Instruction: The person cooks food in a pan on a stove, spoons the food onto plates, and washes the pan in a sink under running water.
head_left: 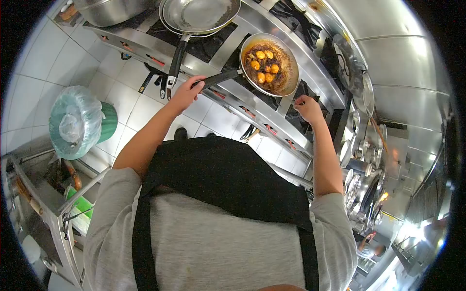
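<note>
My left hand (188,93) is wrapped round the black handle of a frying pan (294,77), at the handle's outer end. Several browned, roundish yellow pieces (274,69) lie in dark sauce inside the pan, which rests on the stove. Just right of the pan, above the stove's front part, my right hand (307,107) has its fingers closed together; what they hold, if anything, is too small to make out.
Stacked pans (200,15) with dark handles jut over the stove edge at the top. A large steel pot (108,10) stands top left. A green bin (109,121) with a plastic liner is on the tiled floor at left. Another person (369,249) is far off, lower right.
</note>
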The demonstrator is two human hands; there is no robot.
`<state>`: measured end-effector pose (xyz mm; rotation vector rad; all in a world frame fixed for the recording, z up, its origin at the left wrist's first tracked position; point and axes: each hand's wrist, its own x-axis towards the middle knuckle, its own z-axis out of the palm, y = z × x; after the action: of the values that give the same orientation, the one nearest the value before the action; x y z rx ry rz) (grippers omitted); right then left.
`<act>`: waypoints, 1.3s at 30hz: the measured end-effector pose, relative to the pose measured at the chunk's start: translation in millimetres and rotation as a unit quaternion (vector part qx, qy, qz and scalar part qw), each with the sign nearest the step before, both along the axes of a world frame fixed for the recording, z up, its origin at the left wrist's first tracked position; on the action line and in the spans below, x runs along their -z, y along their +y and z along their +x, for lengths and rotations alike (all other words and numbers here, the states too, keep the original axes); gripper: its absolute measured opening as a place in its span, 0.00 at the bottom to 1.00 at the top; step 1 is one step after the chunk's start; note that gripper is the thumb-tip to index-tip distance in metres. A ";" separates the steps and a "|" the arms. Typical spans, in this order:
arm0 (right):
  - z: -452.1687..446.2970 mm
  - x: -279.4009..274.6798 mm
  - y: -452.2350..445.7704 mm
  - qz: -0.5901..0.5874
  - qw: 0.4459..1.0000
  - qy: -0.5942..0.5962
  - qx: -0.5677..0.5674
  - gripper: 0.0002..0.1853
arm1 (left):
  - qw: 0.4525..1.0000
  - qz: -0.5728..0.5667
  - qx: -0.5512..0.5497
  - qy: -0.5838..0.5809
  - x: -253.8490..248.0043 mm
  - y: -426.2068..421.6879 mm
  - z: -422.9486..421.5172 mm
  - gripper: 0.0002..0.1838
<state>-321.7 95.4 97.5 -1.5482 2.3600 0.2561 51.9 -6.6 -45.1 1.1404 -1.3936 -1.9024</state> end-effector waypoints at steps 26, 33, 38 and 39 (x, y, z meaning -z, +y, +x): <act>21.8 -58.0 -20.7 -0.021 0.970 0.242 0.001 0.11 | 0.994 -0.092 0.035 -0.047 9.3 -5.7 -0.4 0.19; -10.8 -39.2 21.0 -0.074 0.968 0.241 0.022 0.10 | 0.985 -0.120 0.021 -0.120 6.8 2.8 -6.9 0.20; -68.2 16.7 0.8 -0.136 0.972 0.189 0.024 0.12 | 0.923 -0.308 0.009 -0.230 5.9 0.8 -11.1 0.22; -78.2 25.2 -2.1 -0.143 0.973 0.177 0.023 0.13 | 0.914 -0.314 0.011 -0.255 4.7 3.9 -12.6 0.22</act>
<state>-399.9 93.3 72.3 -1.6893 2.8107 0.2037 39.2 -2.7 -49.7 1.3131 -2.0941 -1.0345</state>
